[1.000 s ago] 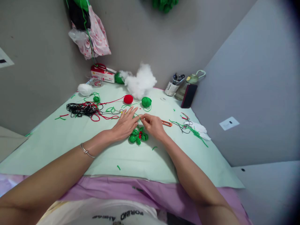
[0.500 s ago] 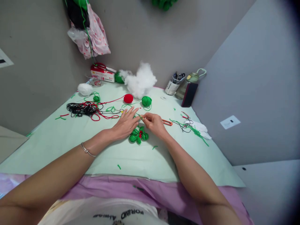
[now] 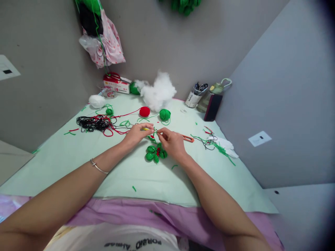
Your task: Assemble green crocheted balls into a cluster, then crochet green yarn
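My left hand hovers just above the pale green mat, its fingers pinched on a thin yellowish stick-like tool. Facing it, my right hand is closed, pinching a strand of green yarn at the fingertips. The two hands almost touch. Below them lies a small green crocheted piece with a red centre, partly hidden by my right hand.
A red yarn ball, a green yarn ball and white stuffing sit behind. Tangled black and red yarn lies left. Orange snips and yarn scraps lie right. A jar of tools, bottle and phone stand by the wall.
My left hand has lifted from lying flat with spread fingers and closed into a pinch on the thin tool. My right hand stays pinched on the green yarn.
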`<action>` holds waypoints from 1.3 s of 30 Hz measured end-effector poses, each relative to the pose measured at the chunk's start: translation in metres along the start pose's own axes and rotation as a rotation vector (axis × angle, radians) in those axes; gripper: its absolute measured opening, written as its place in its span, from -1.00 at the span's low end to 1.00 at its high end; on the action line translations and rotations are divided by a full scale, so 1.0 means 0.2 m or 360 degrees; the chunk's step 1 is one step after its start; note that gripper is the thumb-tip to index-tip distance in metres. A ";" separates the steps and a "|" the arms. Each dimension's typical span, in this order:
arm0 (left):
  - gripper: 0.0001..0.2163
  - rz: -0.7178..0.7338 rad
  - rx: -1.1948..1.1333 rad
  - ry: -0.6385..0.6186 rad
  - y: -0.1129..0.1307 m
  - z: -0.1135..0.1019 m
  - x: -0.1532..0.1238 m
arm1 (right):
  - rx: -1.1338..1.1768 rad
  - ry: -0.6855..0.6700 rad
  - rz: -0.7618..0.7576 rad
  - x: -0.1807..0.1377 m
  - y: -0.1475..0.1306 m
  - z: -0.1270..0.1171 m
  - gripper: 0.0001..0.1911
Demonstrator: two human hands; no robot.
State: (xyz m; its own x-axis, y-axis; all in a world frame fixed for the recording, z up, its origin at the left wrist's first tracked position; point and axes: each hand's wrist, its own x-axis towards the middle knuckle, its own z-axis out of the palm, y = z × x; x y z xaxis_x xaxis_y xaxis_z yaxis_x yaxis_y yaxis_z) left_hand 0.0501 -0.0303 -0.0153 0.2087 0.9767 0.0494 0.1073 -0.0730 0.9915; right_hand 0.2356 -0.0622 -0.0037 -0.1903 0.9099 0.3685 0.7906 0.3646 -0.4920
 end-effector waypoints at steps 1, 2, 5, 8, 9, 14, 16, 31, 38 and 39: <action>-0.75 -0.0024 -0.0043 -0.0006 0.00 0.00 0.00 | -0.0035 -0.0005 -0.0010 0.00 0.00 0.00 -0.81; -0.75 -0.0043 -0.0078 -0.0008 0.01 0.00 0.00 | -0.0070 -0.0008 -0.0023 0.00 -0.01 0.00 -0.81; -0.74 -0.0085 -0.0155 -0.0012 0.02 0.01 -0.01 | -0.0177 -0.0005 -0.0067 -0.01 -0.02 0.01 -0.79; -0.75 -0.0117 -0.0209 -0.0023 0.04 0.01 -0.02 | -0.0269 0.0013 -0.0097 -0.01 -0.02 0.00 -0.79; -0.76 -0.0124 -0.0230 -0.0026 0.04 0.01 -0.02 | -0.0285 0.0020 -0.0095 0.00 -0.03 0.00 -0.78; -0.84 -0.0119 -0.0331 0.0070 0.05 0.01 -0.02 | -0.0232 0.0044 0.0033 0.01 0.00 -0.03 -0.78; -0.85 -0.0131 -0.0447 0.0073 0.06 0.00 -0.02 | -0.0111 0.0039 0.0106 0.02 0.01 -0.04 -0.80; -0.67 -0.0179 -0.0740 -0.0278 0.11 0.01 -0.05 | 0.1029 -0.0038 0.0367 0.05 -0.01 -0.08 -0.80; -0.54 -0.0199 -0.0424 -0.0526 0.07 0.05 -0.06 | 0.1451 0.0164 0.0441 0.07 -0.01 -0.16 -0.79; -0.55 -0.0199 -0.0400 -0.0518 0.06 0.05 -0.06 | 0.1481 0.0199 0.0457 0.07 0.00 -0.16 -0.78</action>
State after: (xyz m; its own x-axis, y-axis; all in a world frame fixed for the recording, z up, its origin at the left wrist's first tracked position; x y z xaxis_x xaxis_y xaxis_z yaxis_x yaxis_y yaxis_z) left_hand 0.0591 -0.0459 -0.0053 0.5092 0.8575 -0.0735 -0.0805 0.1325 0.9879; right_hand 0.2513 -0.0554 0.0278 0.0427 0.9805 0.1921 0.0125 0.1917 -0.9814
